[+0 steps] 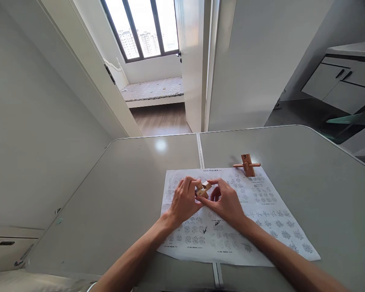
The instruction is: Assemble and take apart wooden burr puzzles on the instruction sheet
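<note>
Between my two hands, above a printed sheet, is a small wooden interlocking puzzle made of notched light-brown pieces. My left hand grips it from the left with bent fingers. My right hand pinches its right side between thumb and fingers. Parts of the puzzle are hidden behind the fingers. The large white instruction sheet lies under both hands, covered with rows of small line drawings. Near the sheet's far right corner sits another wooden puzzle assembly, a flat marked block with a stick crossing it.
The grey folding table has a metal seam down its middle and rounded far corners. Beyond it a white door stands open to a room with a bed and a window. White cabinets are at the right.
</note>
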A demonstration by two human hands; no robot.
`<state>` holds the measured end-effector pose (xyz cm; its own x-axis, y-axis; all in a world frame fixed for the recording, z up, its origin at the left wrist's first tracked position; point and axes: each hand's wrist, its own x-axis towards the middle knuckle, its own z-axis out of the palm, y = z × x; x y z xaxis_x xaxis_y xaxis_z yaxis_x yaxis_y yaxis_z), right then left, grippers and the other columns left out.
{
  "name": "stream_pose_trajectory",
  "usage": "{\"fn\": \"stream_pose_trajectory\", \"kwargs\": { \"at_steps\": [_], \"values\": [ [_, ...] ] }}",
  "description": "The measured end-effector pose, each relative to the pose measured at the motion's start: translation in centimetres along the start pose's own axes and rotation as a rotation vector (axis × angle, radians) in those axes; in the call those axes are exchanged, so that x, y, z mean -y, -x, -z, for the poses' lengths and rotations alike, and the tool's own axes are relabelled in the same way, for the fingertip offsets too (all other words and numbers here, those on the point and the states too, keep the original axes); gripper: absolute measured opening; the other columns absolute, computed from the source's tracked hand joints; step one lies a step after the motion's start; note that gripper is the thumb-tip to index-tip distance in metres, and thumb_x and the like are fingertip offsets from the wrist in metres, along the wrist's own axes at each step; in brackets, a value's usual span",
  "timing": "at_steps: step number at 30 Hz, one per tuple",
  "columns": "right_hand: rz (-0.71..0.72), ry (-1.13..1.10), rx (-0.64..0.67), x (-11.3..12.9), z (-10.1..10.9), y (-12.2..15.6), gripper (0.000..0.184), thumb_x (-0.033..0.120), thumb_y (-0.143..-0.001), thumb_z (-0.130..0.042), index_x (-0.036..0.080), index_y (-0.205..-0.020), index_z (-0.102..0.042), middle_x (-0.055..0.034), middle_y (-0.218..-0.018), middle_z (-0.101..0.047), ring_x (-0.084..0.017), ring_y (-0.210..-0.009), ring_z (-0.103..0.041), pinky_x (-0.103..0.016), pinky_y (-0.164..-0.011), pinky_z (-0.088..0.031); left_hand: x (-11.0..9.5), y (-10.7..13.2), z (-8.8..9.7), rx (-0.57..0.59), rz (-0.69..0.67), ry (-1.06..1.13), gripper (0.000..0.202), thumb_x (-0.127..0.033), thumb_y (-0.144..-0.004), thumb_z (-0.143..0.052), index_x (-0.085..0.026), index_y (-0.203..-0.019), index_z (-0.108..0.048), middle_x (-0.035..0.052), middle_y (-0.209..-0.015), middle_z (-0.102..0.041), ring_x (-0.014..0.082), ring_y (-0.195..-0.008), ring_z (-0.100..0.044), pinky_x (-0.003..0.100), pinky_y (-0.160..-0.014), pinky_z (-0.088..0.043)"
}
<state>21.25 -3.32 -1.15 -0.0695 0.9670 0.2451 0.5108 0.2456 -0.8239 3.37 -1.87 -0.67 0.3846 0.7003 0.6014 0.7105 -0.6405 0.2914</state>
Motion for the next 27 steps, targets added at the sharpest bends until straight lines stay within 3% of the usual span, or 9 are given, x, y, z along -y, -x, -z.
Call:
{"fn": "stream_pose_trajectory", "kwargs": {
  "at_steps": [19,23,27],
  "values": [
    [-0.032,-0.086,0.000,-0.13,-0.20,0.03,0.058,0.055,-0.080,-0.084,0.020,-0.122,-0.064,-0.0042,-0.078,-0.075,-0.027,-0.068,-0.074,-0.041,-0.067,-0.059,0.21,0.35,-0.19,0.027,0.042,0.071,0.043,-0.016,-0.084,-0.071,-0.023,-0.122,-0.052,0.0077,-0.108,-0.058,0.0215,-0.090,-0.069,0.034,-0.072,-0.064],
    [-0.032,-0.095,-0.016,-0.01,-0.25,-0.01,0.061,0.060,-0.079,-0.083,0.021,-0.121,-0.064,-0.0043,-0.076,-0.074,-0.027,-0.067,-0.073,-0.041,-0.068,-0.058,0.11,0.25,0.00,0.014,0.058,0.117,0.045,-0.017,-0.084,-0.072,-0.022,-0.124,-0.052,0.0075,-0.109,-0.057,0.0192,-0.086,-0.068,0.032,-0.070,-0.063],
    [-0.033,-0.079,-0.029,0.14,-0.10,-0.26,0.063,0.068,-0.078,-0.080,0.021,-0.116,-0.065,-0.0030,-0.073,-0.070,-0.026,-0.064,-0.069,-0.041,-0.067,-0.057,-0.01,0.00,0.11,-0.026,0.136,0.241,0.051,-0.030,-0.080,-0.082,-0.023,-0.120,-0.053,0.0060,-0.109,-0.056,0.0171,-0.084,-0.067,0.031,-0.071,-0.062]
  ]
}}
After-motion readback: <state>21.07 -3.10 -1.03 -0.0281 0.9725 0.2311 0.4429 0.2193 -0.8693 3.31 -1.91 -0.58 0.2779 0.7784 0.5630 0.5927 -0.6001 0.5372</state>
